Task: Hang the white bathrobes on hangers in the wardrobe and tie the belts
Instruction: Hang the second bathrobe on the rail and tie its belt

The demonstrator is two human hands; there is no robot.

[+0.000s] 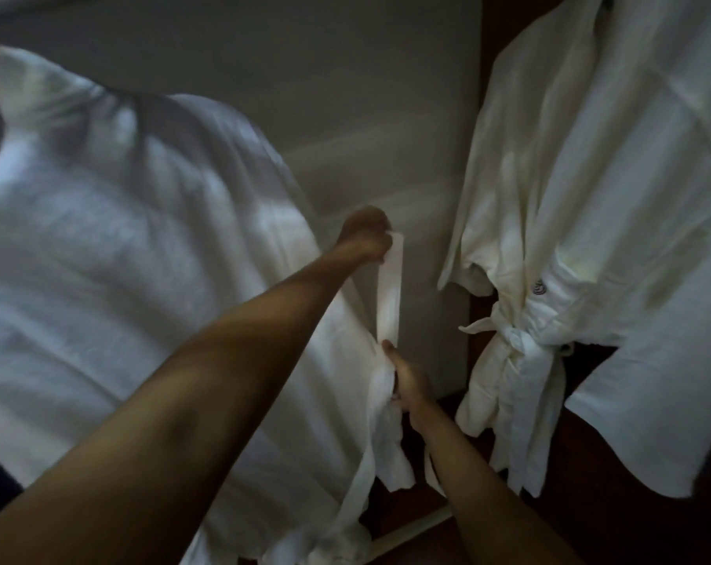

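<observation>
Inside the wardrobe, the left bathrobe hangs in front of me, its belt stretched between my hands. My left hand pinches the upper end, my right hand grips the lower part at the waist. If I pull too hard, the robe can slip from its hanger, I think. The tied bathrobe hangs near on the right; only a narrow gap before the grey back panel stays free.
</observation>
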